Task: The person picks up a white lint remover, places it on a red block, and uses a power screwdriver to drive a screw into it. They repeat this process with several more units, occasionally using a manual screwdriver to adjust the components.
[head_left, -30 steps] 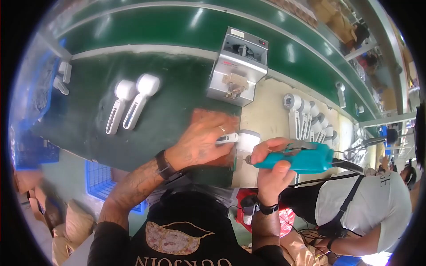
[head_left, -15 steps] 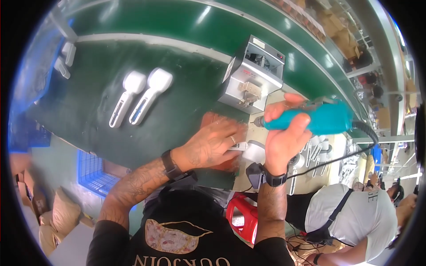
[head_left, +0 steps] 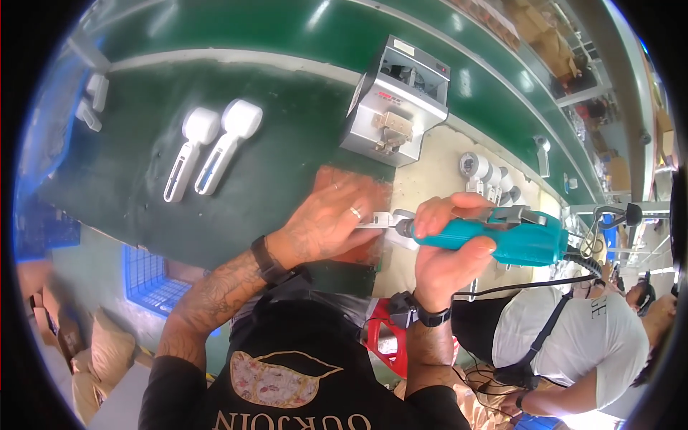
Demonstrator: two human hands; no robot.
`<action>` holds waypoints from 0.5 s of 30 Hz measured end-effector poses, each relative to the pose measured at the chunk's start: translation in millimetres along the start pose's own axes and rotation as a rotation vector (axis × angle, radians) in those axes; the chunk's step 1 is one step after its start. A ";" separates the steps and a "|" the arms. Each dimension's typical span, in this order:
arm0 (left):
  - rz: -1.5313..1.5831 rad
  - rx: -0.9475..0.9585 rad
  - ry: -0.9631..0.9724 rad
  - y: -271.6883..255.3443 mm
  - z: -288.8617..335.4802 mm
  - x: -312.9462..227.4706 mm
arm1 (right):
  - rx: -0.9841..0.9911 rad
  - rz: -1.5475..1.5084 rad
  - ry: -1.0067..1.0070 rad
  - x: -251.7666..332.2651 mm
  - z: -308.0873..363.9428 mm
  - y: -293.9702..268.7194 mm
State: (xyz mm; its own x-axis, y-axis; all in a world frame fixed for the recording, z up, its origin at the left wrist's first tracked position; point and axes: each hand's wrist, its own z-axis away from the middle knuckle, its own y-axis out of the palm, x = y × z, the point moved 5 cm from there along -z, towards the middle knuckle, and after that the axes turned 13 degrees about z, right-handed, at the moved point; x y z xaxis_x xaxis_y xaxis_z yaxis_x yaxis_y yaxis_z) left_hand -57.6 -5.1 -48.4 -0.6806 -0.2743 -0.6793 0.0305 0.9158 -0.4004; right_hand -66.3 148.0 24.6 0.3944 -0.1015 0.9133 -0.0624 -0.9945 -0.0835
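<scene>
My right hand (head_left: pixel 448 258) is wrapped round a teal electric screwdriver (head_left: pixel 527 241), held nearly level. Its tip points left and meets the slim handle of a white round-headed handheld unit (head_left: pixel 380 221); whether it touches a screw is too small to tell. My left hand (head_left: pixel 322 221) grips that handle from the left, over a reddish-brown mat (head_left: pixel 364 252). The unit's round head lies to the right, partly behind the screwdriver's nose. Two similar white units (head_left: pixel 231 140) lie side by side on the green table to the left, their handles showing open slots.
A grey metal machine (head_left: pixel 390 107) stands beyond my hands. More white units (head_left: pixel 476 166) are lined up on the beige surface at right, near the screwdriver's black cable (head_left: pixel 516 285). A co-worker in a white shirt (head_left: pixel 548 330) is at lower right. A blue basket (head_left: pixel 149 276) sits below left.
My right hand has brought the screwdriver down and left, from above the unit to its handle. My left hand keeps its hold. The whole view has shifted slightly.
</scene>
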 end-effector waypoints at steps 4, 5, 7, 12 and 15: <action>-0.044 -0.041 -0.025 -2.8 -0.6 1.5 | 0.018 -0.021 -0.009 -5.5 4.9 13.9; -0.073 -0.052 0.016 -3.3 -0.8 -0.5 | 0.024 -0.023 -0.007 -7.1 5.0 15.5; -0.053 -0.063 0.006 -2.1 0.8 1.2 | 0.022 -0.009 -0.010 -11.1 5.3 17.8; -0.011 -0.061 -0.036 -3.1 3.5 3.5 | 0.074 -0.019 -0.004 -21.4 6.8 21.7; -0.003 -0.065 -0.034 -3.5 4.4 4.3 | 0.100 -0.009 -0.009 -25.8 10.2 23.7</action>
State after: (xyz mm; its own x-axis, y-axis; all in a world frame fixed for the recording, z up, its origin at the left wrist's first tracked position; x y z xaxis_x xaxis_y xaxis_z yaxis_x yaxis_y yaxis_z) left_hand -57.3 -10.8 -52.6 -0.6551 -0.2859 -0.6994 -0.0197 0.9318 -0.3625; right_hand -68.6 126.8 -5.0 0.4029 -0.0920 0.9106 0.0327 -0.9929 -0.1148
